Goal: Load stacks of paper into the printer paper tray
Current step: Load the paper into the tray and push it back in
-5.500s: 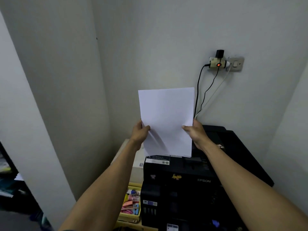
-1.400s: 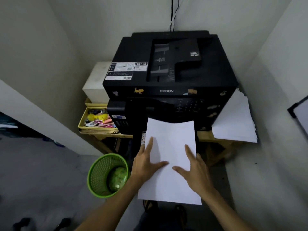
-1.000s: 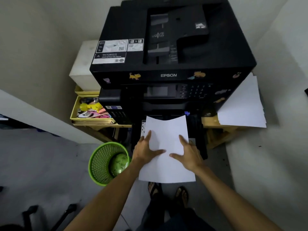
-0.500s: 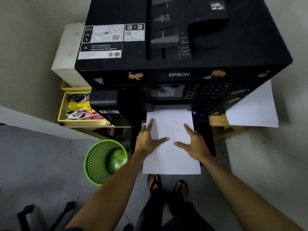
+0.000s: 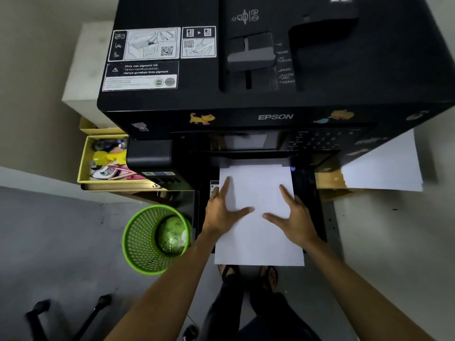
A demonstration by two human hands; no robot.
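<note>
Head view: both hands, left hand [image 5: 222, 212] and right hand [image 5: 295, 217], press flat and splayed, gripping nothing, on a paper stack [image 5: 258, 232] half-entered in the printer [image 5: 246, 99] tray [image 5: 307, 193]; light, floppy sheets probably best guided by their side edges.

A low wooden table [image 5: 327, 179] carries the black Epson printer [image 5: 270, 70], which covers most of its top. To the printer's left sits a yellow tray [image 5: 85, 166] of small stationery bits, with a white box [image 5: 81, 70] behind it. On the right a loose stack of white paper [image 5: 384, 168] overhangs the table edge. On the grey floor [image 5: 49, 242] beside the table stands a green mesh wastebasket [image 5: 140, 244].
</note>
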